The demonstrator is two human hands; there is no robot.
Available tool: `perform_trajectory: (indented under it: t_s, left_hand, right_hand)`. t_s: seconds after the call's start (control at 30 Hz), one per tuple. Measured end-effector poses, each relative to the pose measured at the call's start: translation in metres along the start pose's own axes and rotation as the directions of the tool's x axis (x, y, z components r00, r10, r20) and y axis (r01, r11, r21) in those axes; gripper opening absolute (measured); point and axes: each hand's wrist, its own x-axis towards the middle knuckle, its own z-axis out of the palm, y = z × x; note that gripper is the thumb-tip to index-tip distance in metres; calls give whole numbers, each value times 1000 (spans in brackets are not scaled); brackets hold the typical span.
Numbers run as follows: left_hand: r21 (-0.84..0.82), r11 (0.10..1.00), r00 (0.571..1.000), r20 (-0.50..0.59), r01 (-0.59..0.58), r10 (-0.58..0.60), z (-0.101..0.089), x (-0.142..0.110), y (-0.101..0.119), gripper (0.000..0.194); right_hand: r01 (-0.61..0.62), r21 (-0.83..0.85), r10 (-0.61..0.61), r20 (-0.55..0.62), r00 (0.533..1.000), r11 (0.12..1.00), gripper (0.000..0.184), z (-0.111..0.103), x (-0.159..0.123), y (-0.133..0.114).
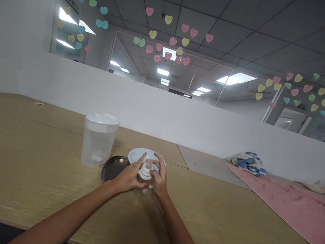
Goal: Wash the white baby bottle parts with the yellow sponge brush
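Note:
Both my hands are around a small baby bottle [145, 173] with a white collar and a clear teat pointing up. My left hand [128, 177] is closed on its left side, thumb low and fingers up along it. On the other side, my right hand [159, 178] grips near the collar with its thumb and fingers. The bottle's lower part is partly hidden by my hands. Just behind it lies a pale blue-white plate [135, 154], partly covered by my fingers. A round, shallow metal pan [114, 168] sits beside my left hand.
A tall translucent plastic bucket [98, 142] with a white top stands behind the pan. At the right are a crumpled blue-and-white cloth [249, 163] and a pink cloth [290, 199]. A low white wall [152, 109] with glass above it borders the wooden table [46, 164].

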Motion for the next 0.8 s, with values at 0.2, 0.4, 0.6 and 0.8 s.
perform_trajectory:
  t_s: [0.2, 0.4, 0.6, 0.8]
  left_hand:
    - [5, 1000, 1000, -12, -1, 1, 0, 0, 2, 108]
    - [10, 1000, 1000, -10, 12, -12, 1, 0, 1, 106]
    - [28, 1000, 1000, -10, -7, 8, 2, 0, 0, 105]
    - [37, 999, 999, -23, -22, 23, 3, 1, 1, 99]
  right_hand:
    - [-157, -343, 35, -336, 941, 926, 36, -15, 3, 12]
    - [142, -403, -160, -10, 987, 904, 40, -7, -2, -3]
    - [255, -539, -240, 100, 966, 803, 50, 4, -6, -7]
    - [164, -373, -193, -40, 980, 913, 39, 6, -6, -11]
